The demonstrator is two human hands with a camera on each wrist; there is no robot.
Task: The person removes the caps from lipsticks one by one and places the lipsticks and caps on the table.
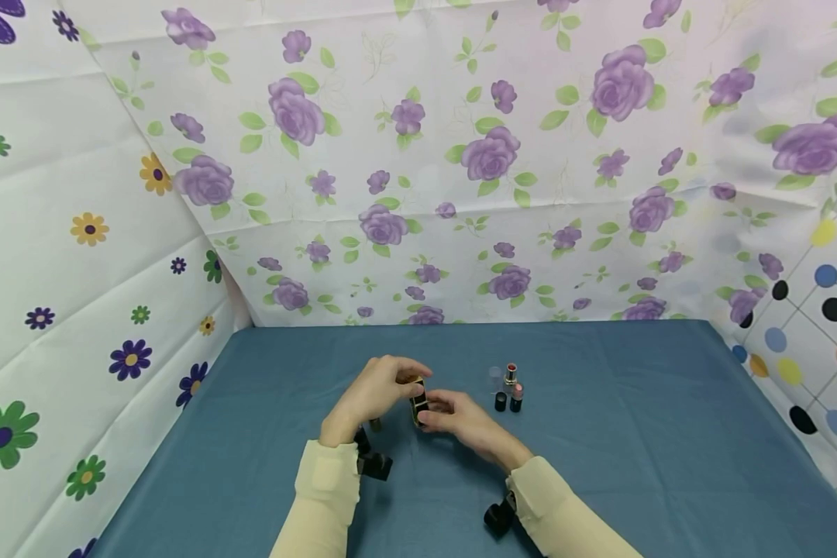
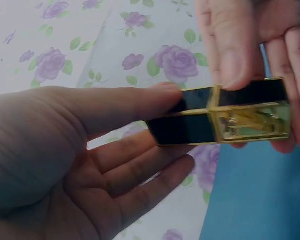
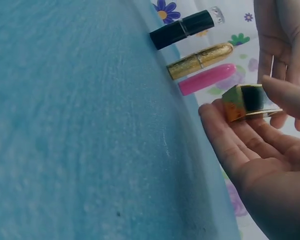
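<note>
Both hands hold a square lipstick (image 1: pixel 419 403), black with gold edges, above the blue cloth. My left hand (image 1: pixel 380 391) grips its upper end between thumb and fingers. Its lower end is pinched by my right hand (image 1: pixel 463 422). In the left wrist view the lipstick (image 2: pixel 185 127) lies across, and a see-through section with gold inside shows toward the right hand (image 2: pixel 232 45). The right wrist view shows its gold end (image 3: pixel 233 106) above the right fingers, with the thumb over its side.
Right of the hands stand a red lipstick (image 1: pixel 511 374), a pink lipstick (image 1: pixel 517 397), a black cap (image 1: pixel 500 401) and a clear cap (image 1: pixel 495 377). Beyond the hands in the right wrist view are a black tube (image 3: pixel 182 30), a gold tube (image 3: pixel 200 60) and a pink tube (image 3: pixel 207 79).
</note>
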